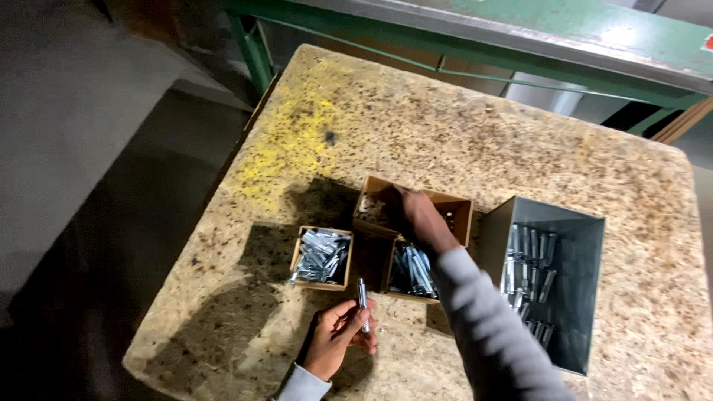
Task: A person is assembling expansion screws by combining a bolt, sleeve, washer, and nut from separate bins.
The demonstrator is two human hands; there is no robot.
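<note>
Between the fingers of the left hand [338,338], near the front edge of the chipboard table [520,134], a slim metal bolt [363,301] stands nearly upright, pinched low on its shank with its head end pointing at the boxes. Just beyond it sit two small cardboard boxes of silvery parts, one to the left [321,258] and one under the right forearm [410,272]. The right hand [417,215] reaches into a larger cardboard box [454,212] behind them (its fingers dip into shadow, so I cannot tell whether they are spread or closed on anything). A grey metal bin [572,297] of similar bolts stands to the right. As I judge it, the light pinch could let the bolt slip and roll off the table, and the right sleeve, hanging close over the nearer box, might snag and tip it.
</note>
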